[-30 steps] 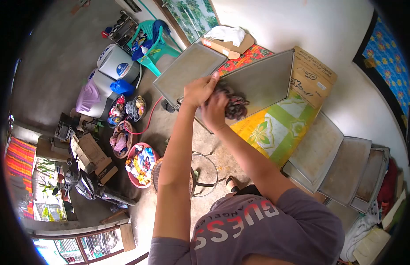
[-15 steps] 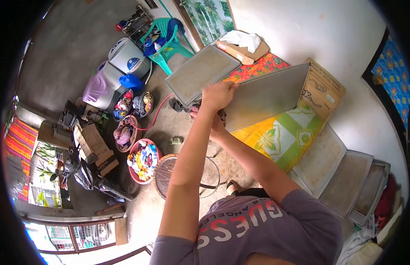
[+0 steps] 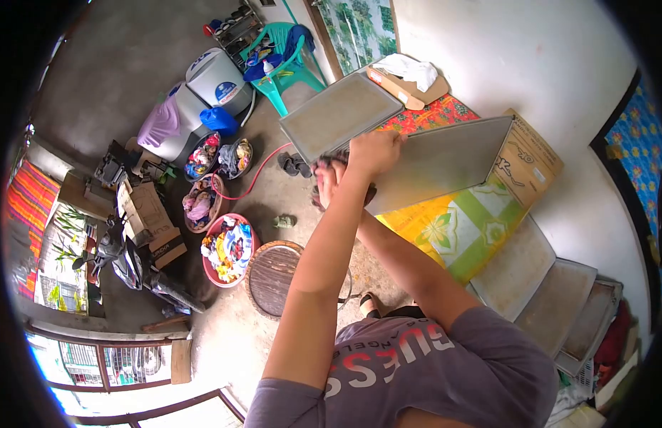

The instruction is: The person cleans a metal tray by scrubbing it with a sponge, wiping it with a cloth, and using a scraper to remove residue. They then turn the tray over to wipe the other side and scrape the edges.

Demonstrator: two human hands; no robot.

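Note:
My left hand (image 3: pixel 375 153) is closed around the near edge of a flat grey metal baking tray (image 3: pixel 452 160), which is tilted up above a table. Beneath my left wrist, my crossed-over right hand (image 3: pixel 329 181) grips a dark, bunched-up cloth (image 3: pixel 319 198) at the tray's left end. My left forearm hides part of the right hand and the cloth. Just beyond my hands, a second, similar tray (image 3: pixel 341 114) lies flat.
A patterned yellow-green tablecloth (image 3: pixel 445 228) lies under the raised tray. Cardboard (image 3: pixel 527 160) leans by the wall. More trays (image 3: pixel 512 267) rest at the right. Left are a round wooden stool (image 3: pixel 272 278), a laundry basin (image 3: pixel 231 250), a washing machine (image 3: pixel 217 82) and a green chair (image 3: pixel 284 71).
My right hand and the cloth have moved left and out from behind my left wrist. My left hand keeps its hold on the tray. The whole view has shifted slightly.

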